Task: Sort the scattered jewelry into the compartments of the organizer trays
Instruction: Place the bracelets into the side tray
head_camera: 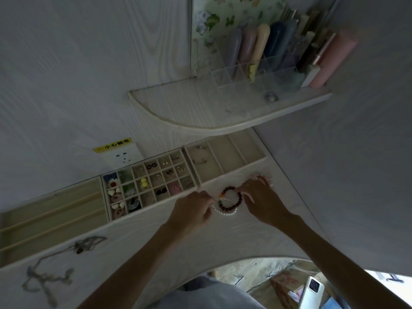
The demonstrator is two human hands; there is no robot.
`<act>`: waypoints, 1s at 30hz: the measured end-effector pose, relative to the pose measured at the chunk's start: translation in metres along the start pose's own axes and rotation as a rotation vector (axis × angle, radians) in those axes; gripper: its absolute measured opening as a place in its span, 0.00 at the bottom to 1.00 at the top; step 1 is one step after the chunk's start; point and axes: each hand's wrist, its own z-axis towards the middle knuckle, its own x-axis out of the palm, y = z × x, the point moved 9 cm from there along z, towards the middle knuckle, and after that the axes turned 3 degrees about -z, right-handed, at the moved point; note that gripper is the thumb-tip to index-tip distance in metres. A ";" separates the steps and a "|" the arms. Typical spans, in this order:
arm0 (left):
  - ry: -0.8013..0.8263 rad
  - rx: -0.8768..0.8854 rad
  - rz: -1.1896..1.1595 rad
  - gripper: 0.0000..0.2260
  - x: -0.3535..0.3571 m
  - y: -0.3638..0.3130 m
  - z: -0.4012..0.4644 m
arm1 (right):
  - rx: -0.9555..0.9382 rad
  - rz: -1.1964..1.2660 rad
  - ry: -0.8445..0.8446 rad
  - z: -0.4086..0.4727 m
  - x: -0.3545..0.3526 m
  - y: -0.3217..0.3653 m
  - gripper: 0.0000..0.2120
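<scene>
Now pinching two overlapped bracelets between both hands: left hand (193, 210) on the pearl bracelet (223, 212), right hand (258, 195) on the dark bead bracelet (231, 198). Lying on the worktop (156, 237), just near of the long-slot tray (225, 157), far and slightly right.

bare forearms (133, 262), no sleeves; grey garment (200, 295) (lap area).
</scene>
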 end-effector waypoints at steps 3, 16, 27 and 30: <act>0.122 0.009 0.086 0.21 0.031 0.004 -0.007 | 0.016 -0.050 0.093 -0.021 0.028 0.000 0.23; 0.097 0.052 0.273 0.22 0.026 0.003 -0.011 | 0.512 -0.049 -0.070 -0.020 -0.014 -0.048 0.13; 0.007 -0.011 -0.013 0.15 0.006 0.001 -0.002 | 0.552 0.054 0.188 -0.010 0.011 -0.070 0.12; -0.020 -0.084 -0.207 0.14 -0.005 -0.002 0.005 | 0.478 0.180 0.345 -0.012 0.017 -0.054 0.10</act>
